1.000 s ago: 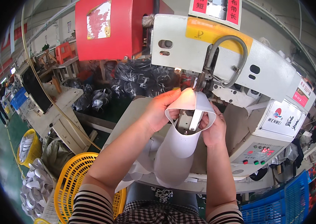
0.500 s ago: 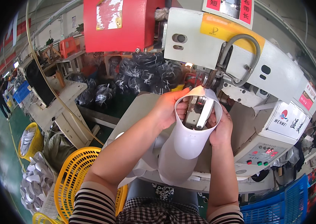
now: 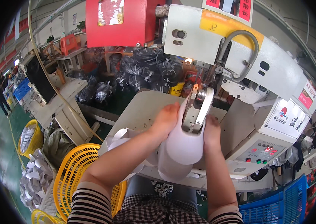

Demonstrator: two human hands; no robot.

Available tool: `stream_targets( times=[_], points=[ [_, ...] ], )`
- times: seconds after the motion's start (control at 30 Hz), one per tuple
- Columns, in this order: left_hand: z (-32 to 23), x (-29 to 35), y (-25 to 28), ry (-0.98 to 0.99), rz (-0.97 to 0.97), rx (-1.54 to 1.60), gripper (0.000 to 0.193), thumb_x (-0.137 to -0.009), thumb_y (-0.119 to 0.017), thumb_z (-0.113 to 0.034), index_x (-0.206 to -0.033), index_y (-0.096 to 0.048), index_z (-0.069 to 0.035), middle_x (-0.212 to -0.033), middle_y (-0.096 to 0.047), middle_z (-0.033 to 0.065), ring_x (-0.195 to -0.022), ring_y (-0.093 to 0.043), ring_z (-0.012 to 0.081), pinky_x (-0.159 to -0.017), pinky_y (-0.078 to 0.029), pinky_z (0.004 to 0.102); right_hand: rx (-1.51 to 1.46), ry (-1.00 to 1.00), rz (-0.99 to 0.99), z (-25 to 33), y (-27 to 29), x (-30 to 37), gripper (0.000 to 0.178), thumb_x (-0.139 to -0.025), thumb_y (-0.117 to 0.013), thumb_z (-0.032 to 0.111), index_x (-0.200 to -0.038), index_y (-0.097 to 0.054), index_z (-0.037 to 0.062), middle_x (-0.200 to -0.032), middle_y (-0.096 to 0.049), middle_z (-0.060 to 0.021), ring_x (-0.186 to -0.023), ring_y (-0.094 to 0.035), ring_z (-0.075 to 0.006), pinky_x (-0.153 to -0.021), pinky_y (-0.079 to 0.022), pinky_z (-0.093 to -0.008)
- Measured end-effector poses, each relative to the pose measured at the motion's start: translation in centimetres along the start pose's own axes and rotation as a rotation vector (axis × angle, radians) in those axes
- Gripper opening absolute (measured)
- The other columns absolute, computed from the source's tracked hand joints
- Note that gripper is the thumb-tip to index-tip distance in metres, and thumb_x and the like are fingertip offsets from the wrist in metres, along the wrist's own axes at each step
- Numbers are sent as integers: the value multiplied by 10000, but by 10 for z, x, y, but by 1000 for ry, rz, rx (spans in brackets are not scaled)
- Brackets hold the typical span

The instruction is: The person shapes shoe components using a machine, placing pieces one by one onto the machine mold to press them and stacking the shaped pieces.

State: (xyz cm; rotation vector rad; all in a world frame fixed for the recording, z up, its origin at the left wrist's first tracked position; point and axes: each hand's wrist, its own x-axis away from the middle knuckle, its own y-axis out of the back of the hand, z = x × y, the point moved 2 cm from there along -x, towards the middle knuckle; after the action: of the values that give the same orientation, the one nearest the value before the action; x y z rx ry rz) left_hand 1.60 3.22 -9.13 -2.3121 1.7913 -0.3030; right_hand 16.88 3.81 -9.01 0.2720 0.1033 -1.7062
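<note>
A white curved sheet piece (image 3: 183, 149), bent into a trough with a rounded lower end, fits around the metal post (image 3: 191, 119) of a machine. My left hand (image 3: 167, 118) is closed on its left side, fingers wrapped behind the sheet. On the other side my right hand (image 3: 212, 133) grips its right edge; those fingertips are partly hidden. A roller (image 3: 201, 94) and a white strip-shaped plate (image 3: 205, 106) top the post, just above the sheet's opening. Another pale rounded part (image 3: 174, 170) shows below the piece. More white sheet pieces (image 3: 122, 137) lie left of my hands.
The machine's pale arm (image 3: 240, 48) hangs overhead, with its control panel (image 3: 260, 152) at right. A yellow basket (image 3: 66, 179) stands at lower left, a blue crate (image 3: 277, 205) at lower right. Black bags (image 3: 146, 69) are heaped behind the worktable (image 3: 139, 112).
Both hands have come down and slightly left with the white piece. Its upper loop has dropped from the machine's head, so the roller and post now show more.
</note>
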Motion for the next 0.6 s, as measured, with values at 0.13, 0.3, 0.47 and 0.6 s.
stream_targets(
  times=[0.13, 0.3, 0.47, 0.6],
  points=[
    [18, 13, 14, -295, 16, -322, 426, -929, -343, -365, -972, -506, 27, -812, -576, 222, -794, -564, 334, -757, -430, 377, -156, -41, 45, -25, 1, 13, 404, -907, -435, 287, -1088, -527, -63, -1007, -598, -195, -946, -564, -282, -855, -397, -324],
    [5, -3, 10, -320, -142, -614, 376, -912, -406, -322, -1034, -496, 22, -955, -569, 244, -912, -549, 362, -803, -416, 364, 144, 107, 14, -24, -2, -13, 349, -907, -394, 261, -1028, -539, -33, -938, -591, -231, -879, -567, -346, -788, -415, -356],
    [24, 14, 24, -365, -133, -774, 337, -899, -426, -310, -985, -499, 8, -955, -562, 231, -900, -551, 357, -783, -425, 380, 607, 207, -7, -50, 1, 9, 355, -914, -351, 279, -1013, -510, -22, -895, -578, -259, -869, -540, -418, -768, -425, -422],
    [7, 46, 73, -537, -144, -1074, 232, -865, -489, -235, -962, -504, -25, -892, -564, 171, -858, -569, 308, -735, -448, 375, 398, 295, -35, -59, 32, 55, 146, -821, -548, 92, -912, -484, -3, -749, -522, -98, -656, -505, -180, -627, -421, -287]
  ],
)
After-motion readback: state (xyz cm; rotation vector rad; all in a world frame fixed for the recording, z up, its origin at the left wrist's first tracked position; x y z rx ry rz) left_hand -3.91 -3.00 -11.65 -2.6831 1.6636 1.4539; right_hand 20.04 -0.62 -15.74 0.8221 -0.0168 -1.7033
